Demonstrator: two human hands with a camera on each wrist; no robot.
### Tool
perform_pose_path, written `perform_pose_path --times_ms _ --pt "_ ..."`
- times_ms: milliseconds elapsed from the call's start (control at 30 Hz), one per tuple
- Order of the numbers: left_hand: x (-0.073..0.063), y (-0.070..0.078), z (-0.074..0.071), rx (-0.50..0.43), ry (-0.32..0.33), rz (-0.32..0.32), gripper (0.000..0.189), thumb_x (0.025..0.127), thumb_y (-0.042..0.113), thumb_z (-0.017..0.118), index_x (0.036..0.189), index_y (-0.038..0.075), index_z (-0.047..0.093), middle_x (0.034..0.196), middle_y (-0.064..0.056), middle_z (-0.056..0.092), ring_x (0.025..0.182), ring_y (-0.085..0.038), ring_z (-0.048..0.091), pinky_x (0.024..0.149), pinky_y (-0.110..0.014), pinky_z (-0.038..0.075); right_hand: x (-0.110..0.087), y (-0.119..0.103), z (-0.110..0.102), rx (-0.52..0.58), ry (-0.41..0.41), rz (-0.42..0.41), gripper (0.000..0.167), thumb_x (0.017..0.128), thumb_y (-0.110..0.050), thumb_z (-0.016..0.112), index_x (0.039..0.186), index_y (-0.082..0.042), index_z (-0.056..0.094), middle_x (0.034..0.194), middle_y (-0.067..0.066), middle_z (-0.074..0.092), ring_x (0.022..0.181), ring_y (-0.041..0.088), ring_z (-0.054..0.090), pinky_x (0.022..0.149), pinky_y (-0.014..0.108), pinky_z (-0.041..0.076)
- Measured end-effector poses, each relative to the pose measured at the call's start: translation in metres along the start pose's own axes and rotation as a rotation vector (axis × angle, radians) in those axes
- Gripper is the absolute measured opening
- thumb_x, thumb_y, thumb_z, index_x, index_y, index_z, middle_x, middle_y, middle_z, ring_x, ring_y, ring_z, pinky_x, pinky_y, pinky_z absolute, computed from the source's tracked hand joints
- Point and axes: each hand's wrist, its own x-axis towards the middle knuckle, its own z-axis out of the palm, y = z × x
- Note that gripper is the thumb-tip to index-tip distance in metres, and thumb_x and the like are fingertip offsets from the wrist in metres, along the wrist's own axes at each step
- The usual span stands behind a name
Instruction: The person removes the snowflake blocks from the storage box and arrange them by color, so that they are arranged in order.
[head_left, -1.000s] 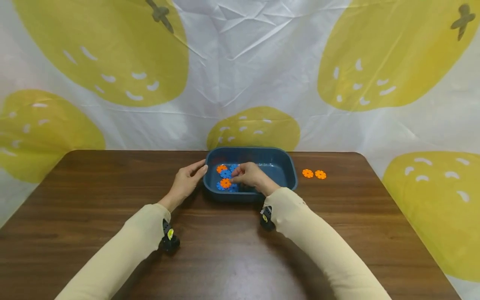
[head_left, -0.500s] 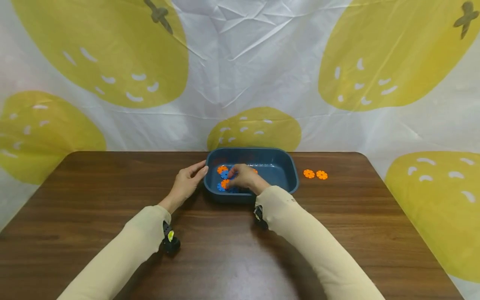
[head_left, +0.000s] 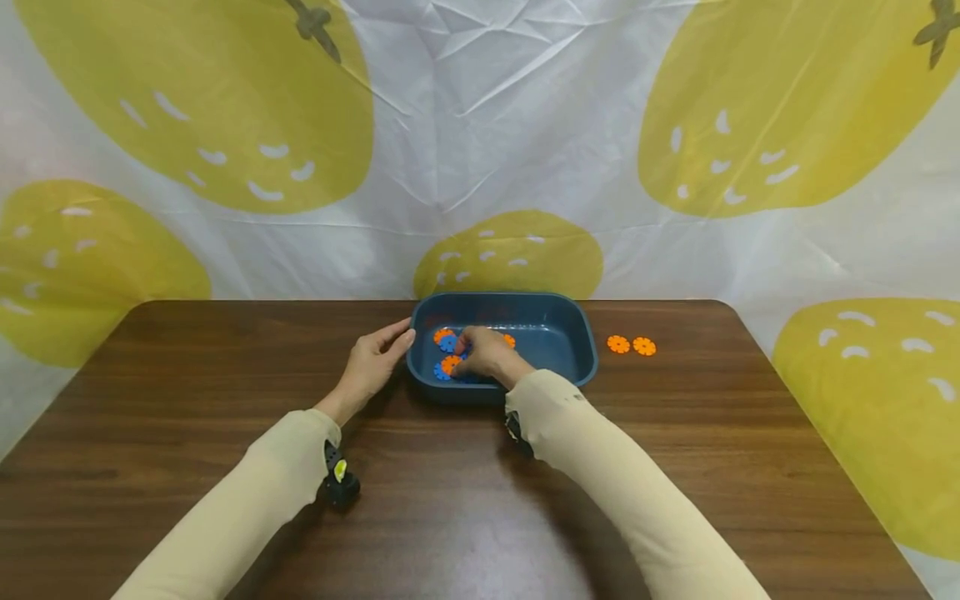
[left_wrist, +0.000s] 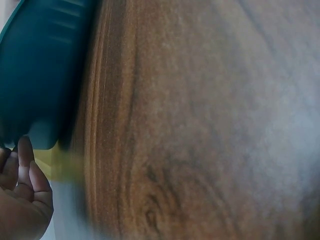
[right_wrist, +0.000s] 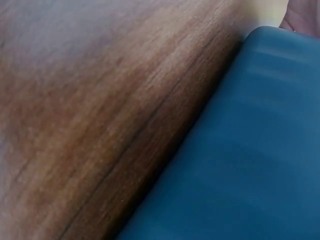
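Observation:
A dark blue plastic basin (head_left: 555, 354) stands at the table's back edge in the head view. My left hand (head_left: 371, 358) touches its left rim with extended fingers; the left wrist view shows these fingertips at the basin's end wall (left_wrist: 42, 135). Inside the basin's left half lie notched orange and blue plastic discs, among them an orange disc (head_left: 451, 365) and a blue disc (head_left: 441, 372). My right hand (head_left: 491, 354) reaches in over the discs, thumb and forefinger apart with some blue between them. Its palm side and other fingers are hidden.
Two orange discs (head_left: 631, 345) lie side by side on the brown wooden table (head_left: 420, 500), right of the basin. Another orange disc (head_left: 510, 341) shows behind my right hand in the basin. A white curtain (head_left: 502, 125) with yellow fruit prints hangs behind the table.
My right hand has moved slightly left inside the basin, its thumb and forefinger spreading over the discs. An orange disc now shows behind it. The left hand stays at the rim.

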Motion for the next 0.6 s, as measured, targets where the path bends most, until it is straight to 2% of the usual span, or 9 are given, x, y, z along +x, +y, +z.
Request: perform_pose_path --times_ms 67,133,433,600 --pt "0.006 -0.011 0.000 -0.002 0.003 0.002 0.045 0.097 0.027 0.054 0.136 0.006 0.050 0.136 -0.015 0.051 0.125 -0.031 0.049 0.103 -0.044 0.041 0.000 0.000 0.000 0.001 -0.001 0.005 0.030 0.071 -0.009 0.082 0.091 -0.002 0.061 0.083 0.005 0.055 0.074 0.018 0.047 0.067 0.024 0.040" --pt "0.007 -0.015 0.000 0.005 0.004 0.007 0.046 0.096 0.030 0.054 0.136 0.007 0.051 0.136 -0.014 0.052 0.125 -0.030 0.049 0.103 -0.044 0.041 0.000 -0.001 0.000 0.001 -0.002 0.008 0.029 0.071 -0.009 0.081 0.091 -0.002 0.061 0.083 0.005 0.055 0.075 0.018 0.047 0.068 0.025 0.040" --pt "0.006 -0.013 0.000 0.032 0.002 0.016 0.045 0.097 0.029 0.053 0.137 0.008 0.050 0.138 -0.013 0.051 0.126 -0.028 0.048 0.102 -0.043 0.042 0.001 0.001 0.000 -0.025 -0.010 0.006 0.024 0.073 -0.009 0.079 0.082 -0.005 0.057 0.075 0.001 0.049 0.071 0.015 0.046 0.062 0.022 0.039" --pt "0.006 -0.014 -0.001 0.032 -0.002 0.014 0.046 0.097 0.031 0.053 0.137 0.008 0.050 0.138 -0.013 0.051 0.127 -0.028 0.048 0.102 -0.043 0.041 0.003 0.003 0.000 -0.001 -0.010 0.002 0.019 0.075 -0.007 0.076 0.078 -0.006 0.058 0.072 0.000 0.050 0.068 0.014 0.046 0.060 0.021 0.039"
